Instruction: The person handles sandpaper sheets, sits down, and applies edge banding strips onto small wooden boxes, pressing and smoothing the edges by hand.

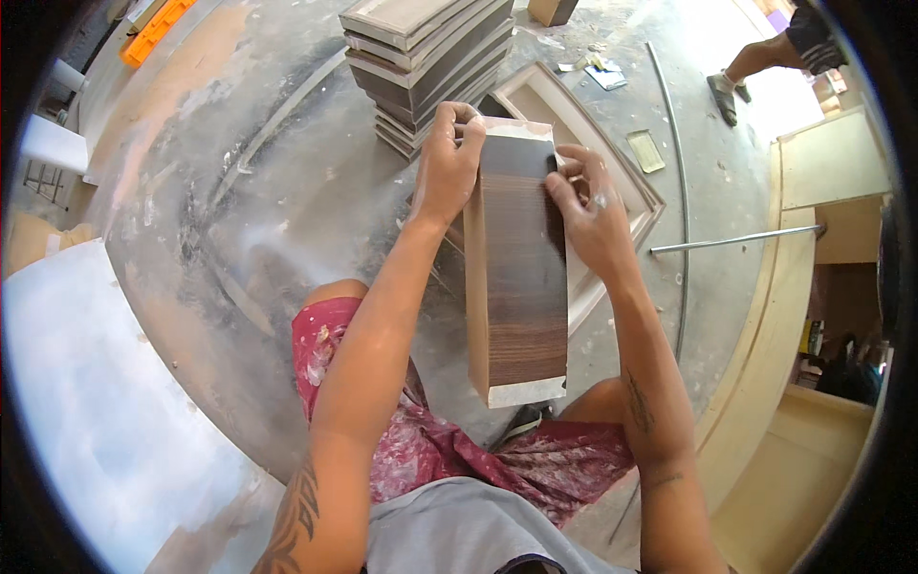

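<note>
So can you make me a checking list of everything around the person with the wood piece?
Surface: dusty grey concrete floor.
Job's things: dark wood-grain panel with pale edges, held upright between the knees.
Clutter: stack of similar panels; pale frame lying flat; thin metal rod; orange crate.
Grips: left hand clasps the panel's top left edge; right hand presses on its top right.
Cables: nothing seen.
Surroundings: pale wooden cabinet parts; another person's leg.

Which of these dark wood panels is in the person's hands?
The long dark panel over the lap, gripped at its far end by both the left hand and right hand; the others sit stacked on the floor.
</note>
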The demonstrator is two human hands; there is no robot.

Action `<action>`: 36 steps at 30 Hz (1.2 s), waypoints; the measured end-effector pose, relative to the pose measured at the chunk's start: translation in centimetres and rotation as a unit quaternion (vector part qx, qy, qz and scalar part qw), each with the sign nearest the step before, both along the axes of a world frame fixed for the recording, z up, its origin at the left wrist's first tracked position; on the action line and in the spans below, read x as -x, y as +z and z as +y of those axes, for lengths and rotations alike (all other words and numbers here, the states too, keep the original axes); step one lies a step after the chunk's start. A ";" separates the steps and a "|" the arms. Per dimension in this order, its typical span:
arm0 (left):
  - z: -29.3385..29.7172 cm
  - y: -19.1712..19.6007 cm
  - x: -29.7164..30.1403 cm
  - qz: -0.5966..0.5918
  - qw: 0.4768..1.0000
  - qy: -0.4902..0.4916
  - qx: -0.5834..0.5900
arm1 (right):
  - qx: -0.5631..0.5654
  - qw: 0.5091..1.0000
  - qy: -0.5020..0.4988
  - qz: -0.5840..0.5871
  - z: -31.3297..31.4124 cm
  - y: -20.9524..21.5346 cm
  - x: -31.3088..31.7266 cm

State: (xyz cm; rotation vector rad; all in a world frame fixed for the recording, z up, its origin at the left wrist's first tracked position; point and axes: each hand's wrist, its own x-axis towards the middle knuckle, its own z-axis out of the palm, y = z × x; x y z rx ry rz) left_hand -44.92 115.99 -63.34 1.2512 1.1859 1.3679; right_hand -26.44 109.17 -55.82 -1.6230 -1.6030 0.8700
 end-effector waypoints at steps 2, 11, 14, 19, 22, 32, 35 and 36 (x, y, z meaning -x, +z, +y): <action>-0.1 0.3 -0.4 0.000 1.000 0.001 -0.009 | -0.032 0.999 -0.016 -0.017 1.3 -0.2 -0.5; -0.9 0.9 0.0 -0.004 0.998 -0.059 0.030 | -0.030 0.999 0.007 -0.022 4.2 0.6 -1.2; -1.4 1.3 -0.1 0.012 0.998 -0.065 0.018 | -0.102 0.992 0.032 -0.062 4.4 0.4 -1.4; -1.6 1.0 0.0 0.028 0.995 -0.088 0.024 | -0.162 0.976 0.062 -0.134 4.7 0.2 -2.3; -2.0 0.9 0.1 0.061 0.994 -0.092 0.024 | -0.181 0.971 0.050 -0.150 4.3 -0.1 -2.5; -0.8 4.0 0.3 0.256 0.947 -0.103 -0.163 | 0.100 0.989 0.038 -0.098 -5.3 1.9 -5.0; -0.1 6.2 -0.9 0.342 0.893 -0.162 -0.246 | 0.188 0.976 0.074 -0.083 -8.4 4.6 -4.0; 0.2 6.8 -1.5 0.373 0.862 -0.216 -0.266 | 0.186 0.978 0.064 -0.077 -9.4 5.6 -4.0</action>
